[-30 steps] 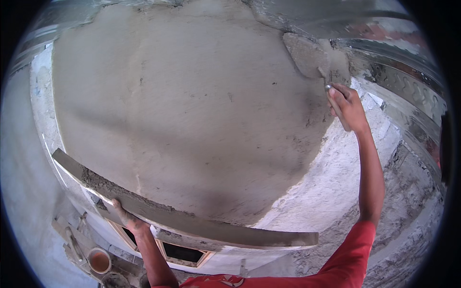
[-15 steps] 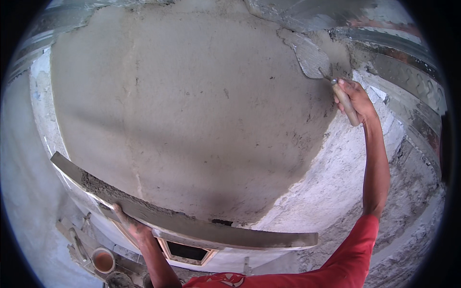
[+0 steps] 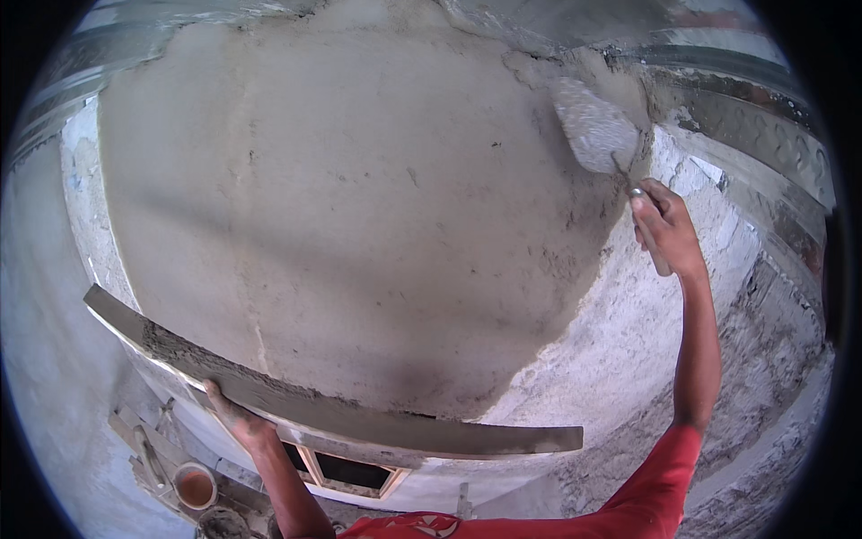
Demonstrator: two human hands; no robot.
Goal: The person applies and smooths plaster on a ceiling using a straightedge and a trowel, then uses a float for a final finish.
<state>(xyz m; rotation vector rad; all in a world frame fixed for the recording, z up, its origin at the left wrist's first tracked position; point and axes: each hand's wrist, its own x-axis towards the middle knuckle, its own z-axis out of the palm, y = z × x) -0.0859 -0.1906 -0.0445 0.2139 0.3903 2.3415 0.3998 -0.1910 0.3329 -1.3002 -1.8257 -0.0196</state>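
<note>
My right hand (image 3: 667, 226) is closed round the handle of a plastering trowel (image 3: 596, 128), raised at the upper right. The trowel's broad pointed blade lies against or close to the grey plastered wall (image 3: 386, 216), slightly blurred. Low on the left, my left hand (image 3: 241, 422) grips a long straightedge board (image 3: 359, 420) from below, with the thumb along its edge. The board spans the lower part of the view at a slant, its face coated with wet mortar. My left fingers behind the board are hidden.
Rough whitish wall (image 3: 593, 359) borders the plaster at the right. Below the board is a wooden-framed opening (image 3: 355, 472). At the lower left, a bucket of reddish-brown liquid (image 3: 195, 486) stands beside planks and a dark bucket (image 3: 222, 523). Grey beams (image 3: 736, 121) run along the upper right.
My right hand has moved down a little, and the trowel blade has shifted right and down. The board has shifted slightly left and up with my left hand.
</note>
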